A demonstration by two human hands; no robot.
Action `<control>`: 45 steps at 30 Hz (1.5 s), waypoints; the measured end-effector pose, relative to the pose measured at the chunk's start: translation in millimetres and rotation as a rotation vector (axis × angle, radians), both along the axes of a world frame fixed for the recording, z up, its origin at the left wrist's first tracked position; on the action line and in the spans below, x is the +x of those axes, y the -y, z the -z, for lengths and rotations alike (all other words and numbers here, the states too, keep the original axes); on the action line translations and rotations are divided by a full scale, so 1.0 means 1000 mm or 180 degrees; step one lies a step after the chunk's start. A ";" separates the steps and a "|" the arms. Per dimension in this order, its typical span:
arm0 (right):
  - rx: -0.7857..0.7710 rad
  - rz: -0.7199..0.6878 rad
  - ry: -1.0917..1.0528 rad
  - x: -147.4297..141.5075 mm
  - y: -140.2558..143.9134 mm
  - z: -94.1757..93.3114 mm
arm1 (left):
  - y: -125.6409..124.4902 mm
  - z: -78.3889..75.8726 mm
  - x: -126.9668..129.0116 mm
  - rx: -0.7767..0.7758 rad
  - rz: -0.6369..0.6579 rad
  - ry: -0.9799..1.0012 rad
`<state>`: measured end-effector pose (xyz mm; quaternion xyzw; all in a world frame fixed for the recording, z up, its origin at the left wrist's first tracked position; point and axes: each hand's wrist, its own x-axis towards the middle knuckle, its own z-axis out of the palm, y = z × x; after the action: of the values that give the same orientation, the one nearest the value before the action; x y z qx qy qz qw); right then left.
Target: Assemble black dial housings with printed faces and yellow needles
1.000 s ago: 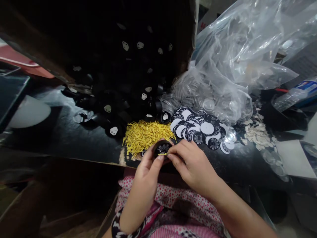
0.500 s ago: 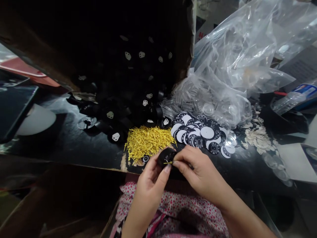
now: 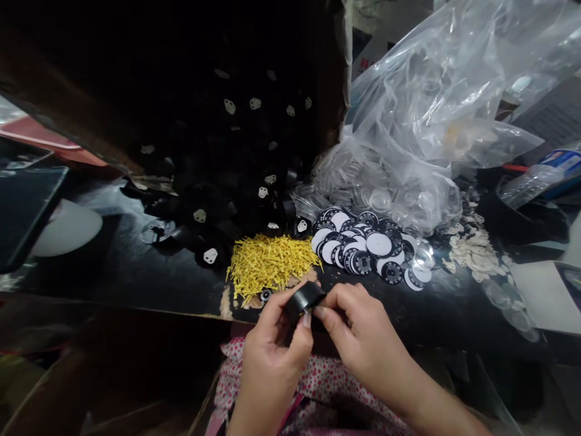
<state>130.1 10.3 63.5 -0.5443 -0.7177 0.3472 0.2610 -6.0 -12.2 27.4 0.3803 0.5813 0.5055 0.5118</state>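
Both forearms are showing bare, with no sleeve reaching the wrists and no ring visible on the fingers. The left hand (image 3: 272, 357) is showing short, pale, unpainted nails, the thumbnail catching the light; the right hand (image 3: 358, 333) is showing its back with knuckles in view. Below the hands, the person is wearing a light garment (image 3: 327, 393) printed with small pink and red dots, with a stretch of brighter pink fabric showing at the lower edge.

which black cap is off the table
The black cap pinched between left hand and right hand; the other caps lie piled on the table.
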 end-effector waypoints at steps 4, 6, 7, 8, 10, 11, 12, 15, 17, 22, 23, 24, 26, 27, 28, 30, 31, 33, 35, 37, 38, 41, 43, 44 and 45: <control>0.0068 -0.0031 0.0114 0.002 -0.007 0.002 | -0.006 0.011 -0.003 -0.0356 0.0208 0.0632; 0.0386 -0.0165 0.0290 0.005 -0.012 0.004 | -0.009 0.016 -0.004 -0.0661 0.0265 0.1052; 0.0585 -0.0267 0.0416 0.007 -0.014 0.006 | -0.009 0.017 -0.005 -0.0785 0.0271 0.1168; 0.0781 -0.0378 0.0564 0.009 -0.015 0.007 | -0.008 0.019 -0.006 -0.0870 0.0273 0.1206; 0.1096 -0.0562 0.0924 0.012 -0.019 0.009 | -0.006 0.021 -0.006 -0.0889 0.0204 0.1088; 0.1222 -0.0628 0.1111 0.013 -0.020 0.010 | -0.004 0.023 -0.006 -0.0871 0.0164 0.0991; 0.1338 -0.0669 0.1277 0.013 -0.021 0.011 | -0.003 0.024 -0.005 -0.0866 0.0134 0.0904; 0.1534 -0.0712 0.1496 0.010 -0.023 0.012 | 0.002 0.028 0.002 -0.0990 0.0019 0.0948; 0.1391 -0.0586 0.1424 0.008 -0.021 0.012 | 0.003 0.030 0.009 -0.1085 -0.0008 0.1142; 0.0326 -0.0182 0.0912 0.021 -0.023 0.008 | -0.002 0.040 0.018 -0.0988 0.0049 0.1054; 0.0151 -0.0241 0.0742 0.030 -0.027 0.008 | -0.004 0.042 0.018 -0.0992 0.0058 0.0967; 0.0085 -0.0262 0.0591 0.040 -0.034 0.007 | -0.007 0.043 0.018 -0.1019 0.0061 0.0937; 0.0281 0.0001 0.0520 0.064 -0.057 0.008 | -0.011 0.043 0.019 -0.1035 0.0026 0.1084; 0.0562 0.0410 0.0700 0.075 -0.072 0.009 | -0.014 0.042 0.020 -0.0998 0.0032 0.1251; 0.0766 0.0850 0.1069 0.086 -0.088 0.010 | -0.016 0.041 0.022 -0.0944 0.0044 0.1442; 0.0871 0.1184 0.1314 0.101 -0.119 0.016 | -0.019 0.039 0.025 -0.0856 0.0067 0.1715; 0.0885 0.1284 0.1393 0.105 -0.132 0.019 | -0.020 0.038 0.025 -0.0870 0.0072 0.1818; 0.0862 0.1367 0.1429 0.109 -0.151 0.024 | -0.022 0.036 0.025 -0.0994 0.0016 0.1983; 0.0833 0.1387 0.1387 0.110 -0.161 0.026 | -0.022 0.036 0.024 -0.1054 -0.0014 0.2113; 0.0789 0.1344 0.1245 0.108 -0.160 0.023 | -0.023 0.035 0.022 -0.1004 0.0052 0.2198; 0.0762 0.1326 0.1151 0.107 -0.155 0.019 | -0.024 0.034 0.021 -0.0951 0.0124 0.2237; 0.0612 0.1189 0.0761 0.094 -0.120 0.006 | -0.028 0.029 0.022 -0.0898 0.0404 0.2366; 0.0341 0.0714 0.0149 0.078 -0.083 0.000 | -0.030 0.026 0.025 -0.0930 0.0517 0.2428; 0.0214 0.0362 -0.0162 0.069 -0.064 0.000 | -0.030 0.025 0.027 -0.0884 0.0543 0.2422; 0.0230 0.0159 -0.0285 0.060 -0.046 0.000 | -0.029 0.024 0.030 -0.0801 0.0557 0.2362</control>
<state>190.0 56.2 63.5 -0.5362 -0.7035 0.3385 0.3209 23.6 17.3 3.2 0.1544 0.3797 0.4879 0.7707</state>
